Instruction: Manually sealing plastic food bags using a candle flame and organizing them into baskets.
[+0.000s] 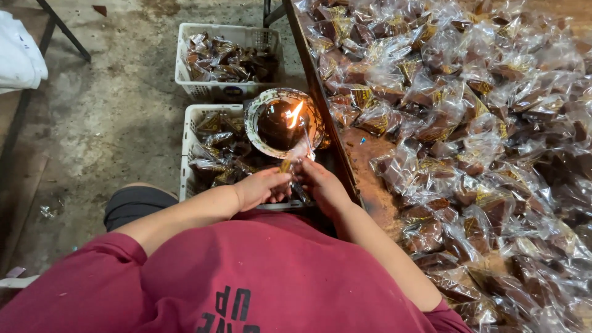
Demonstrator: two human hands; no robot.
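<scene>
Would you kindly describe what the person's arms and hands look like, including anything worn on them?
Both forearms are bare below short dark red sleeves. The left hand and right hand wear no gloves; no watch, ring or bracelet shows.

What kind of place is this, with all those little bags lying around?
Probably a small, informal food-packing workshop. A table is heaped with clear packets of brown pieces, white plastic baskets of more packets sit on a bare concrete floor, and both hands hold a packet near an open flame.

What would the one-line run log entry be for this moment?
left hand: holds clear packet | right hand: holds same packet | packet top near lamp flame | packet pile on table | two white baskets on floor
</scene>
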